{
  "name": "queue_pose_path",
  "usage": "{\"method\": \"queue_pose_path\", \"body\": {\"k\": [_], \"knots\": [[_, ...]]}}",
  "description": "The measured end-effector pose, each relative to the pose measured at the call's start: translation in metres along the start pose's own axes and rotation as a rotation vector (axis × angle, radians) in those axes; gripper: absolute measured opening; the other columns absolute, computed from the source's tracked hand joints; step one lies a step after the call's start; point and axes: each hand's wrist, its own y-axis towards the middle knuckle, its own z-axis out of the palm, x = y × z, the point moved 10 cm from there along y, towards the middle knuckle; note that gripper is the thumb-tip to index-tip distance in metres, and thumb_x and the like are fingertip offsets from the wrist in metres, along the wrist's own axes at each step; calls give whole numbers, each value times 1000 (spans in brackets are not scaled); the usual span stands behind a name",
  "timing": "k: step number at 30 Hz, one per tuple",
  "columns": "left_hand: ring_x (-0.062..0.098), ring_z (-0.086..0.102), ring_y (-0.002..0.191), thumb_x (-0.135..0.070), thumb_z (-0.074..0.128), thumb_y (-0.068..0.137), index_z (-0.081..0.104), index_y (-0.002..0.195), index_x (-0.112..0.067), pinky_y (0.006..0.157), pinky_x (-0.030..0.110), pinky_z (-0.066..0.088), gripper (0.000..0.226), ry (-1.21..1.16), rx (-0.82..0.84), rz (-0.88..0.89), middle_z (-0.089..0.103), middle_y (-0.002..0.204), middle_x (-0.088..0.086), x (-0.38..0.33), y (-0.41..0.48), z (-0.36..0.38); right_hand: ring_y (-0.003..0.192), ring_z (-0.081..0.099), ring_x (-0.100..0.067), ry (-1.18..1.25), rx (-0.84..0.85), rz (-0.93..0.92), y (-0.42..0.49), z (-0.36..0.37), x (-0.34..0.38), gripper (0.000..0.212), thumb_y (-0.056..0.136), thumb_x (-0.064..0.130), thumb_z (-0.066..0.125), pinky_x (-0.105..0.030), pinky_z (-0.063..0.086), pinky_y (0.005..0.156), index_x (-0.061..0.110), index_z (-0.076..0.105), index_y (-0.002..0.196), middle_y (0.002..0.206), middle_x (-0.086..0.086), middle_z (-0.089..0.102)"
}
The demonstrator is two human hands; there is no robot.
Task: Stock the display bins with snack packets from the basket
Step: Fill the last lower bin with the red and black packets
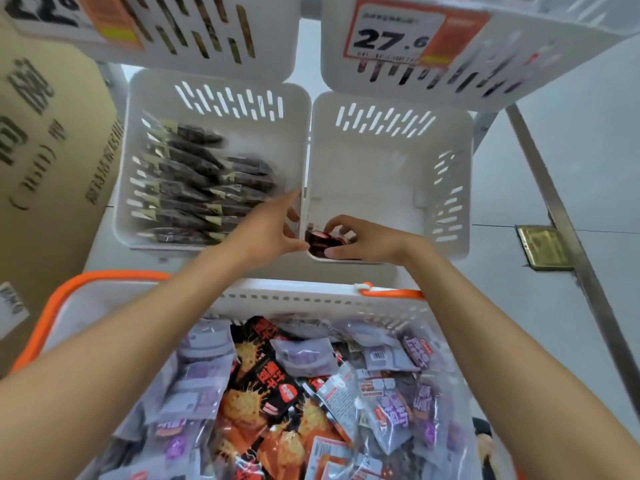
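Nearest us, at 6 o'clock, the basket (298,298) is heaped with purple, orange and black snack packets (277,386), and both our forearms pass over its far rim. Just beyond it the right hand (370,240) is closed around a small stack of dark red packets (322,241), index finger arched over the top and thumb under the near edge. The stack sits low in the near-left corner of the right bin (381,174). The left hand (273,230) is at 9 o'clock of the stack, its fingers apart and loosely bent against the wall between the two bins. Only its thumb tip meets the stack's left end, so it looks to be steadying rather than gripping. The stack's long axis runs roughly from 9 to 3 o'clock, between the two hands, and the right hand is the one carrying it. The bare floor of this bin opens toward 12 and 1 o'clock from the stack, so we judge that later packets will fill in that direction. At 11 o'clock the left bin (156,91) already holds rows of dark packets (201,188). A cardboard box (45,150) stands at 9 o'clock. Farthest off, at 12 o'clock, an upper bin carries a price tag (391,36).
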Motion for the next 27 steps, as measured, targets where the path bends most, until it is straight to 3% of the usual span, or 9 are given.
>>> {"method": "queue_pose_path", "body": {"k": [3,5,9,12,16,18,21,24,27], "knots": [[13,65,86,-27,81,81,37,150,-29,85,38,56,82,-40,17,-16,59,114,-3,-2,-12,-3,124,48,-16,-16,-59,13,-16,-7,11,56,89,48,67,-23,36,100,31,47,139,140,0,47],[13,64,90,-28,79,82,42,148,-26,88,38,55,76,-69,-27,-33,60,115,-3,-4,-26,-13,128,45,-12,-53,-305,-86,-43,-27,33,57,87,44,71,-13,30,96,28,51,138,142,3,47],[10,62,86,-26,78,84,54,138,-24,84,31,54,59,-160,-170,-4,63,111,-3,-14,-80,-40,101,62,-2,343,-551,-338,-122,-2,83,35,84,25,73,-24,53,87,35,61,116,118,10,63],[8,62,81,-18,75,85,60,127,-24,76,27,53,45,-179,-268,38,64,104,-7,-12,-136,-56,99,62,2,377,-371,-316,-148,81,91,30,84,29,70,-24,52,89,35,60,111,107,19,65],[10,61,80,-10,72,88,62,122,-23,72,25,52,38,-190,-357,-12,64,99,-9,12,-204,-67,144,29,-14,229,67,-15,-136,214,55,85,92,41,66,-30,32,113,26,13,156,161,4,24],[13,60,78,-9,71,88,61,120,-23,73,28,53,36,-181,-339,-63,64,99,-8,25,-229,-60,146,26,-24,116,-20,91,-125,236,39,93,91,38,68,-33,31,113,15,7,157,161,-5,21],[18,60,81,-11,71,90,58,127,-21,81,37,54,41,-162,-205,-148,62,108,-2,42,-253,-35,107,56,-26,179,-199,203,-116,241,34,40,88,23,73,-29,42,82,6,54,118,117,-13,60],[19,59,95,-19,74,87,54,134,-20,90,34,50,51,-144,-149,-167,59,124,3,48,-267,-27,61,48,-15,204,-204,81,-121,215,57,19,89,10,67,-29,31,58,10,53,76,68,-1,51],[8,50,119,-34,82,78,42,145,-27,99,27,40,79,-206,-106,-146,50,136,-10,31,-265,-21,67,54,-18,118,-225,-112,-143,159,95,15,92,15,65,-33,40,64,4,63,83,81,-13,60]]}}
